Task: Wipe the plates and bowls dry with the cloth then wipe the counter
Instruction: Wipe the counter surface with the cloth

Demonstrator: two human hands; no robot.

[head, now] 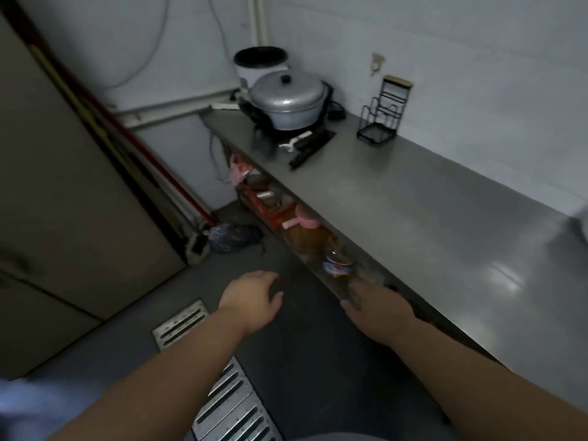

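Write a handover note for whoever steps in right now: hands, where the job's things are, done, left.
Left hand: held out over the floor, fingers relaxed, holds nothing.
Right hand: at the counter's front edge, above the shelf beneath; its fingertips are blurred, so whether it holds anything cannot be told.
Things: no cloth, plates or bowls clearly in view. Counter bears a lidded pot on a burner and a wire rack.
Done: cannot be judged from this view.
Left: find the cloth, dry the dishes, wipe the counter.

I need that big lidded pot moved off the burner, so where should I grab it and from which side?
Judging by its shape, grip the lidded pot by its body under the flared rim, one hand on each side, coming from the counter's open front. The lid's knob would lift only the lid. No side handles are visible.
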